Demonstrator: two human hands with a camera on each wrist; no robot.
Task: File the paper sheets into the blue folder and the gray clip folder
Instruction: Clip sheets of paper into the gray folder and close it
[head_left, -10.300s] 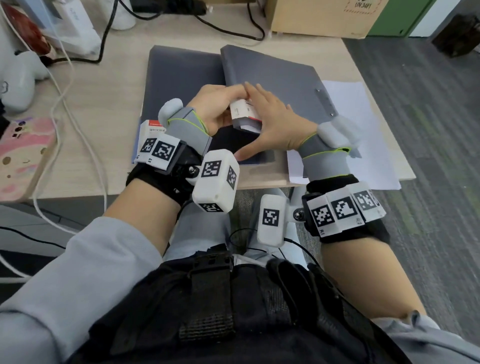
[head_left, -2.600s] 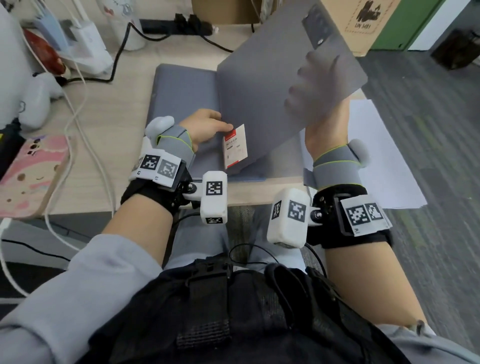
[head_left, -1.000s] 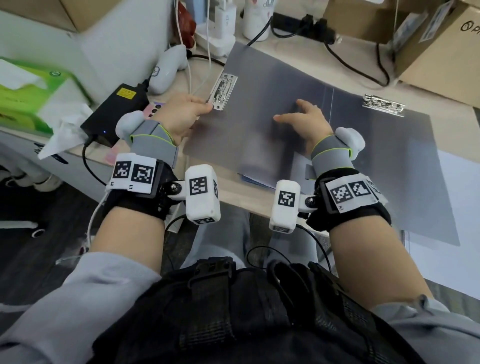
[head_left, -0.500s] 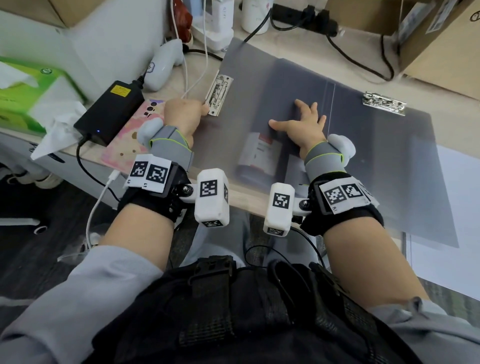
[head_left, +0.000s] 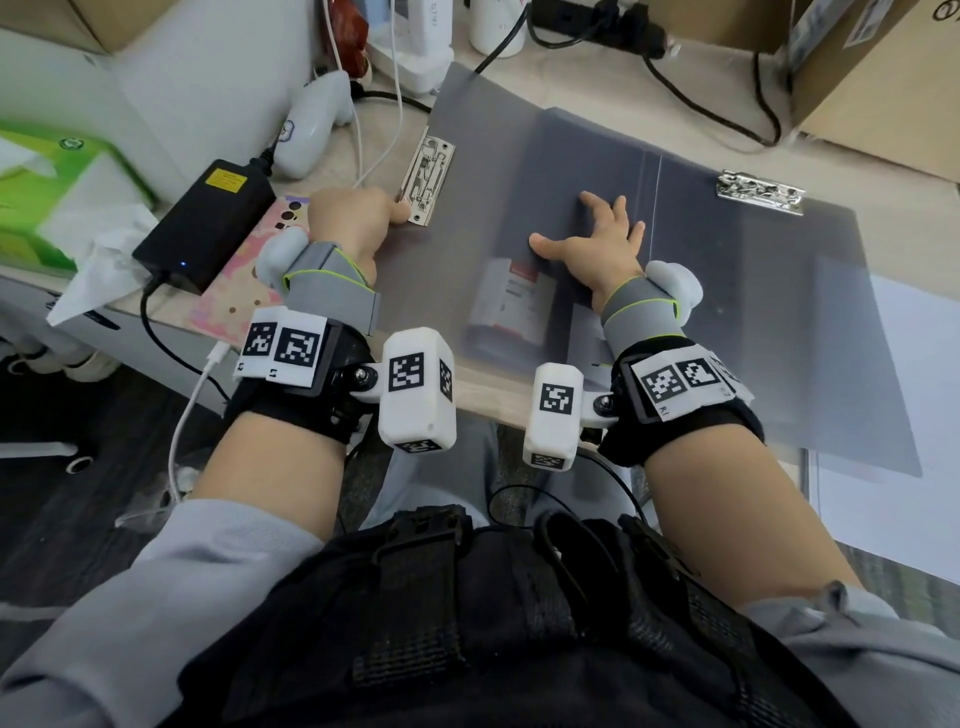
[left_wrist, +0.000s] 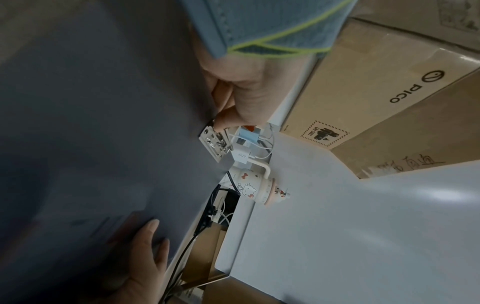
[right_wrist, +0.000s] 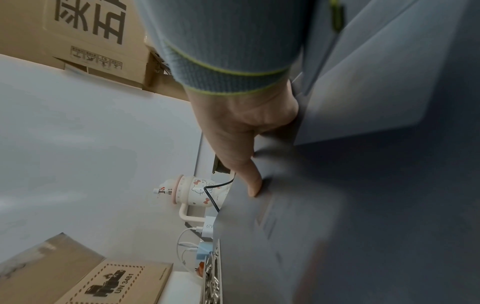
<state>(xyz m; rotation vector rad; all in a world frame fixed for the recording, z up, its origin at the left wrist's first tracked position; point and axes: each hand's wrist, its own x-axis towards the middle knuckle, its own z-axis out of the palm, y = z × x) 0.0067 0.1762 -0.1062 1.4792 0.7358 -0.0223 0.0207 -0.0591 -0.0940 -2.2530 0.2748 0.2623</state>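
Note:
The gray clip folder (head_left: 727, 312) lies opened flat on the desk, with one metal clip (head_left: 426, 179) at its left edge and another (head_left: 759, 191) at the top of its right half. My left hand (head_left: 395, 213) pinches the left cover's edge at the lower end of that clip (left_wrist: 217, 142), fingers curled. My right hand (head_left: 597, 234) lies flat with spread fingers on the left cover beside the spine. A red-and-white label (head_left: 511, 301) shows dimly through the cover. White paper sheets (head_left: 914, 415) lie under the folder's right side. I cannot make out the blue folder.
A black power adapter (head_left: 205, 223), a pink phone (head_left: 244, 291), a green tissue box (head_left: 47, 197) and a white controller (head_left: 311, 124) crowd the desk's left. Cables and cardboard boxes (head_left: 872, 78) line the back. A cartoon mug (left_wrist: 257, 185) stands behind the folder.
The cover that my right hand held up 2.6 s ago now lies flat and open. In the last second my right hand spread flat near the spine; my left hand stayed at the clip.

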